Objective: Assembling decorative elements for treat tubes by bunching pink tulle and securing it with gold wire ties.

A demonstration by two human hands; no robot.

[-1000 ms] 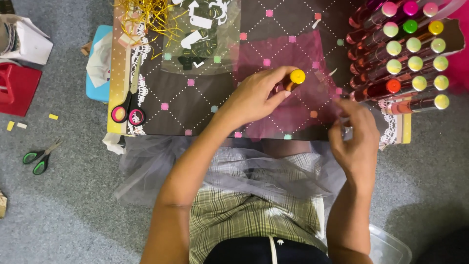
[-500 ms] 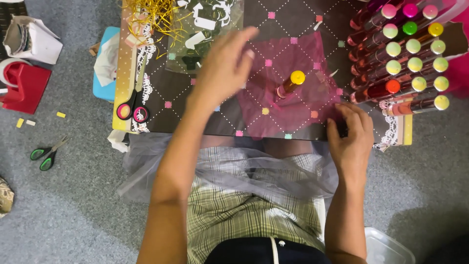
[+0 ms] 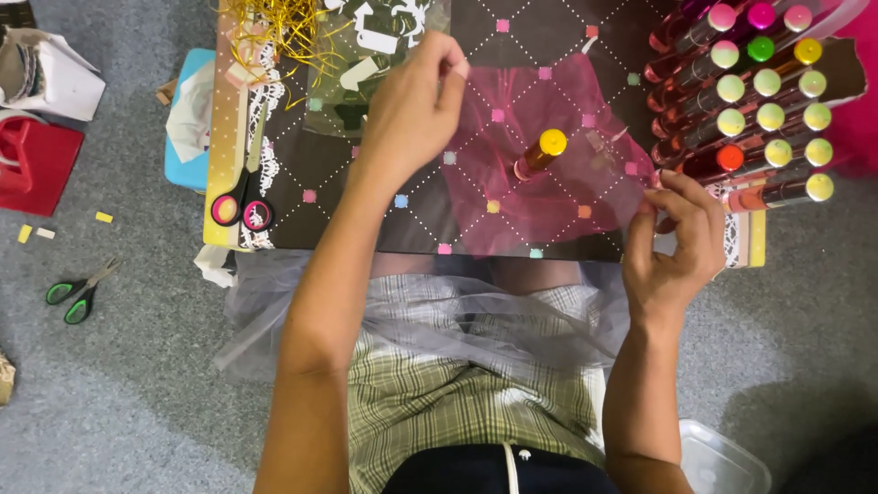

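- Left hand is pinching the upper-left corner of a sheer pink mesh square between thumb and fingertips, lifting that corner clear of the board; fingers closed on the fabric, not loose.
- Right hand is gripping the mesh's lower-right edge the same way, fingers curled in tight at the board's right end.
- Between the two hands the mesh is being held spread, lying over the dark patterned board across the person's lap.
- A small bottle with a yellow cap is lying tilted near the middle of the mesh, touched by neither hand.
- Step in hand, as I judge it: spreading and squaring the mesh about the bottle. The next move would likely call for drawing corners inward evenly while keeping the bottle from rolling off centre.
- Just right of the right hand: rows of similar capped bottles, caps pink, green, yellow, orange.
- Left end of the board: pink-handled scissors, white lace trim, gold shred at the top.
- On the grey carpet, well apart: green-handled scissors, a red box, a clear plastic tub by the person's right elbow.
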